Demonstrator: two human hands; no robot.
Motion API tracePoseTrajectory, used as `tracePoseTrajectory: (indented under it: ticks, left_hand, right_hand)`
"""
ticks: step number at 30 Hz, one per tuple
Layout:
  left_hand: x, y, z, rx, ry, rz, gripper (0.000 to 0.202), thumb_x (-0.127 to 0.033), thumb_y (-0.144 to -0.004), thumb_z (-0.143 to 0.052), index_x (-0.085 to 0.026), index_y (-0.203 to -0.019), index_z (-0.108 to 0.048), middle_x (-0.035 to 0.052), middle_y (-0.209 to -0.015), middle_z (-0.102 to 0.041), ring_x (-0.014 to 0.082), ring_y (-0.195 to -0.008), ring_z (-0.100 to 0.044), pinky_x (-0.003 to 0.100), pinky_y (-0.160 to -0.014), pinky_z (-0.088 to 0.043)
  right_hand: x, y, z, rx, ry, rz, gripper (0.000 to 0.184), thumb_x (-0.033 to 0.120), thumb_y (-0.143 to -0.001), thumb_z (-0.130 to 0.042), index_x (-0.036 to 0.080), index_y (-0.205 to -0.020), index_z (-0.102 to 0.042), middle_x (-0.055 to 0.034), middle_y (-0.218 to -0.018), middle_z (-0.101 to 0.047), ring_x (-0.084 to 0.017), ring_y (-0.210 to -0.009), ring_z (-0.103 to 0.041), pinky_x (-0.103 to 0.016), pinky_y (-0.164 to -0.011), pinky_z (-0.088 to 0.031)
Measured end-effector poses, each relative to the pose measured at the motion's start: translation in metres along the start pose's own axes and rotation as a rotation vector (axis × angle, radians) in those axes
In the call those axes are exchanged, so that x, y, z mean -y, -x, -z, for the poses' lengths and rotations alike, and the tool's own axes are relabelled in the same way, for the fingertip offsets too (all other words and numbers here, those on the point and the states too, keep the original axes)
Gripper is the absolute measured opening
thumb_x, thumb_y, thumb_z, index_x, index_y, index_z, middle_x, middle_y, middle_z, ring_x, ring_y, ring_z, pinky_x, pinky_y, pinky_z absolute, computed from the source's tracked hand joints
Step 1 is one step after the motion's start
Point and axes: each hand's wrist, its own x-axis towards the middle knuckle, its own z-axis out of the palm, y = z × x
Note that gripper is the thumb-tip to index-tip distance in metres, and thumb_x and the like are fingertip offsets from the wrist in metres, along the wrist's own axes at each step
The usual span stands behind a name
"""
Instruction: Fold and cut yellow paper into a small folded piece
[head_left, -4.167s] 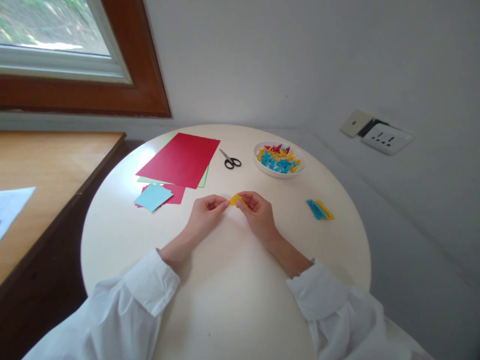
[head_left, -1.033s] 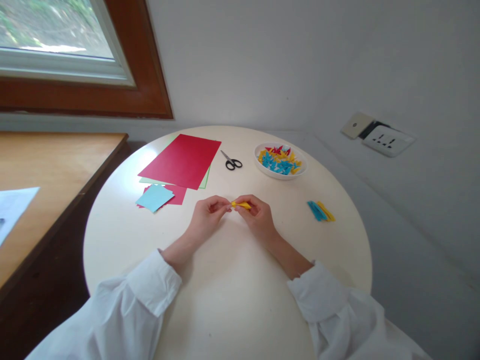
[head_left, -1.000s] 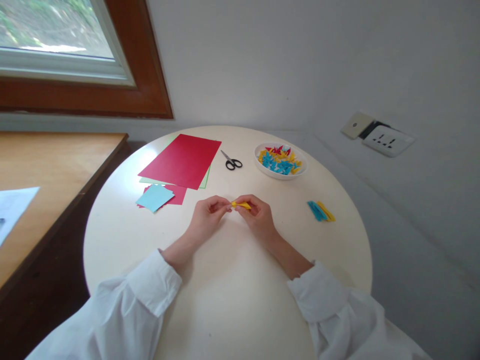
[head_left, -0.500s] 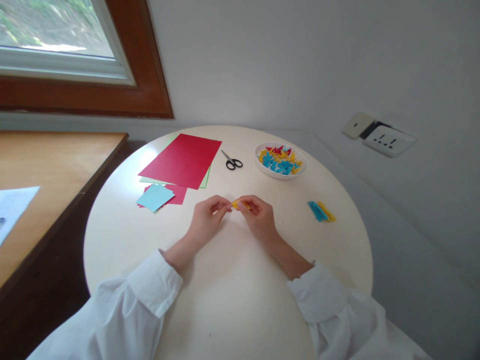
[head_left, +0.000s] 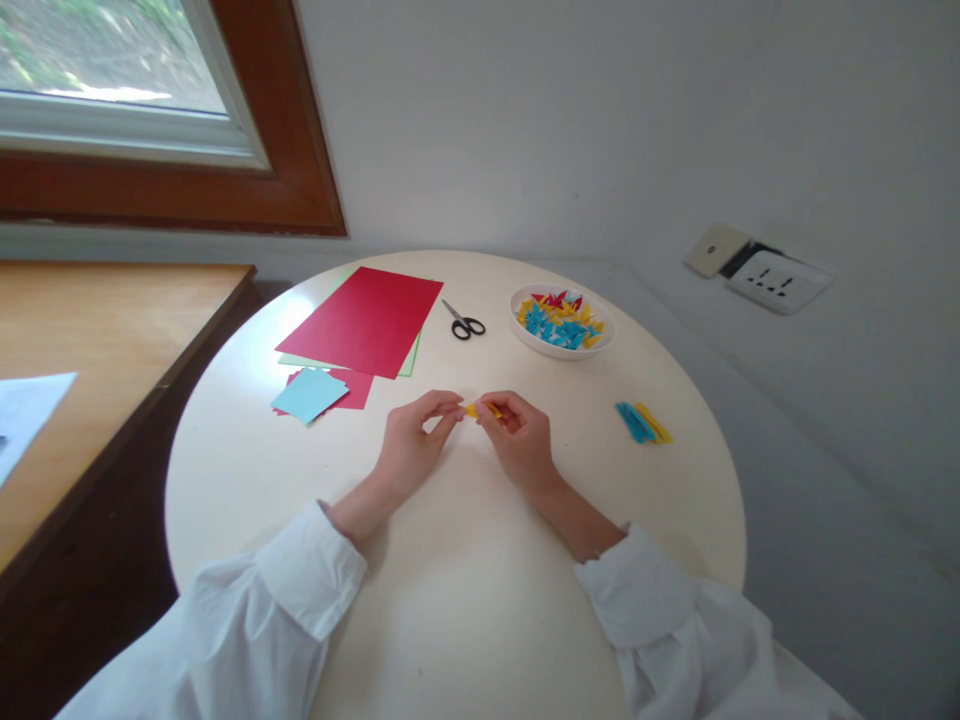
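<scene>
Two-handed fingertip work on a small yellow folded paper (head_left: 472,410), in front of me above the middle of the round white surface (head_left: 450,590). My right hand (head_left: 521,430) pinches the paper between thumb and forefinger, covering much of it; my left hand (head_left: 414,435) pinches its left tip, thumb and forefinger bowed into a ring. Individual creases are too small to make out. For a clean result, I judge, the right pinch should act as the steady clamp while the left fingertips shape the narrow end, lightly, since thin paper may buckle or tear at a point. Edges are best aligned before the crease is pressed flat. The folded shapes in the white dish (head_left: 559,352), well apart beyond my right hand, could serve as a reference for form.
</scene>
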Motion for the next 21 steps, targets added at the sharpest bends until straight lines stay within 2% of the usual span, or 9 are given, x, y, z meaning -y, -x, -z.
tracePoseTrajectory:
  ticks: [10,21]
  left_hand:
    - [-0.009,0.001,0.001,-0.011,-0.117,-0.079,0.012,-0.024,-0.079,-0.054,-0.018,-0.082,-0.064,0.0045,-0.082,-0.069,0.0153,-0.075,-0.064,0.026,-0.071,-0.05]
    - [-0.011,0.001,0.001,-0.008,-0.083,-0.077,0.01,-0.02,-0.076,-0.054,-0.017,-0.081,-0.063,0.0046,-0.082,-0.068,0.015,-0.077,-0.063,0.026,-0.072,-0.051]
  right_hand:
    - [0.002,0.0,0.0,-0.02,0.042,0.059,0.008,0.027,-0.074,-0.058,0.019,-0.073,-0.06,-0.001,-0.07,-0.062,-0.014,-0.066,-0.057,-0.027,-0.062,-0.048]
    - [0.001,0.001,0.0,-0.041,0.073,0.103,0.005,0.023,-0.073,-0.059,0.019,-0.073,-0.061,-0.0006,-0.07,-0.062,-0.013,-0.065,-0.057,-0.026,-0.062,-0.047]
